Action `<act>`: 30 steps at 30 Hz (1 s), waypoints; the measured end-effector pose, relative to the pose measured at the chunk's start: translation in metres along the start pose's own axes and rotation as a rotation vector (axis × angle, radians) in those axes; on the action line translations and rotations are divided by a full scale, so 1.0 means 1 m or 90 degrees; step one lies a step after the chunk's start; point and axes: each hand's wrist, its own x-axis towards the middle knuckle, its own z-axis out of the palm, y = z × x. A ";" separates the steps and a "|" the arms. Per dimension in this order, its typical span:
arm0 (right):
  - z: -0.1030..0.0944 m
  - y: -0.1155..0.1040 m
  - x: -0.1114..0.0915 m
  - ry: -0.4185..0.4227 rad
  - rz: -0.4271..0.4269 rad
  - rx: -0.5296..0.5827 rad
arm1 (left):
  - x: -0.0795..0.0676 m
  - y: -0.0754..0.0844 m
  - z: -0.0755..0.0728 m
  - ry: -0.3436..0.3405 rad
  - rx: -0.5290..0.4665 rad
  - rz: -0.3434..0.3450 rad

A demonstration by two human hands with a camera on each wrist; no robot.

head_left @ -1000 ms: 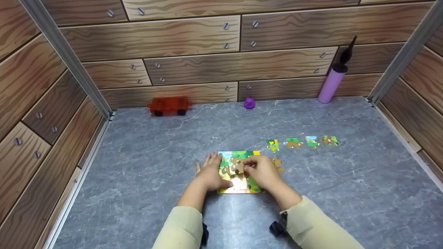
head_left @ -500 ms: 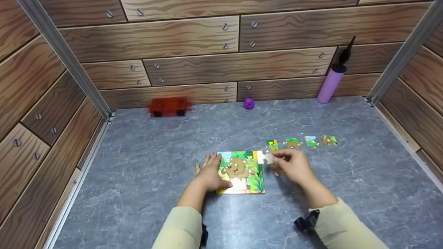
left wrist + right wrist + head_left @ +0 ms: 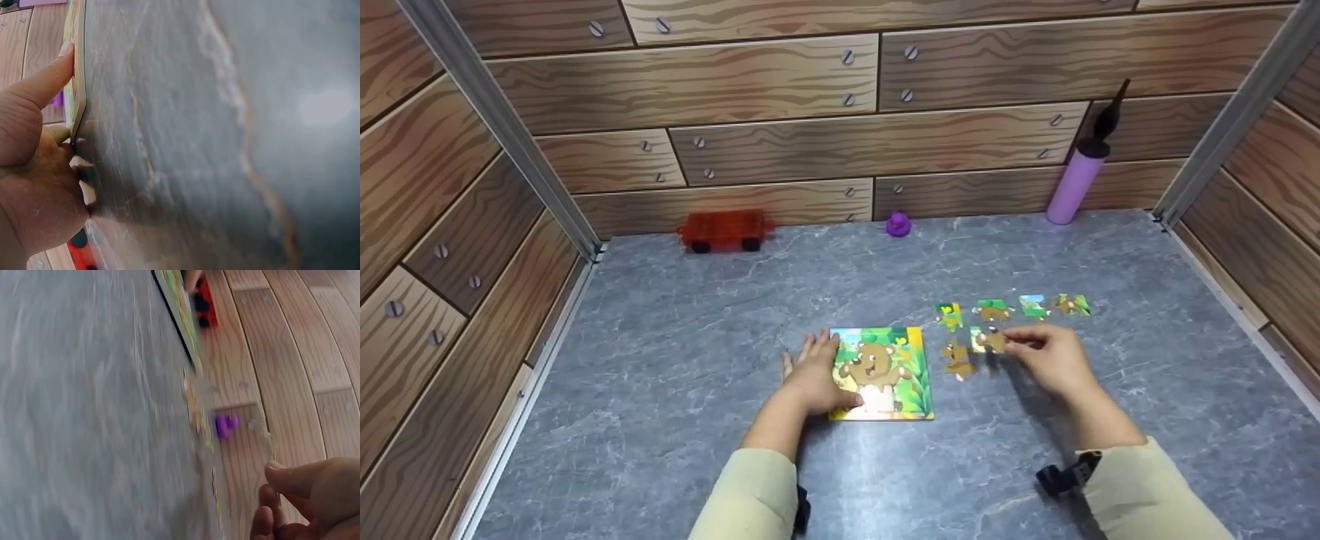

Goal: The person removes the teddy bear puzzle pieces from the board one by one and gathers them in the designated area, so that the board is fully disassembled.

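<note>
A square bear puzzle board (image 3: 915, 379) lies on the grey table, its picture showing a brown bear among green leaves, with a pale patch low in the middle. My left hand (image 3: 812, 379) rests along the board's left side, thumb over its lower part; the left wrist view shows that thumb (image 3: 53, 76) against the board's edge. To the right of the board, my right hand (image 3: 1054, 356) pinches a brown and green puzzle piece (image 3: 988, 341) between thumb and fingers. In the right wrist view this piece (image 3: 270, 445) appears edge-on, above the table.
Loose puzzle pieces lie right of the board: a brown one (image 3: 957, 360) and a row behind with a yellow-green (image 3: 949, 315), a brown (image 3: 994, 309), a blue (image 3: 1033, 305) and another brown piece (image 3: 1071, 304). Along the back wall stand a red wagon (image 3: 726, 229), purple duck (image 3: 898, 223) and purple pump (image 3: 1076, 184).
My right hand has moved right, off the board, carrying the puzzle piece and turning it from its white side to its picture side. My left hand has stayed in place.
</note>
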 end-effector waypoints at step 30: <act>-0.013 0.034 0.004 -0.049 0.053 -0.081 | 0.000 -0.001 0.002 0.002 -0.004 0.001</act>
